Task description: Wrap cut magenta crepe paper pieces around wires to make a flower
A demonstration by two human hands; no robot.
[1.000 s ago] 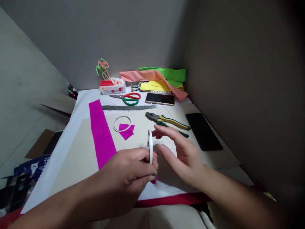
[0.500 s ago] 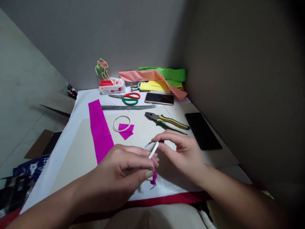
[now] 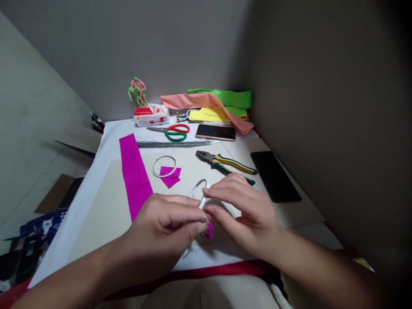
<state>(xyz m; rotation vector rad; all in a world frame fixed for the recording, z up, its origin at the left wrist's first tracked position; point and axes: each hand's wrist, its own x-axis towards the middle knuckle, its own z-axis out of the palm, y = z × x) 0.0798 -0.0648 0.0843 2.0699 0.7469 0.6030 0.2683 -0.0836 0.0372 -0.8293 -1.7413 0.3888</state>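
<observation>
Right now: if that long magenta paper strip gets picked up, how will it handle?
The magenta paper strip looks thin and light, so likely floppy. The salmon paper strip draping over the yellow paper suggests it would sag when lifted.

Grey walls [image 3: 128, 51], light seemingly dim.

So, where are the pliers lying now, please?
In the head view, the combination pliers lie just beyond the right hand, to the right of the magenta paper square.
</observation>
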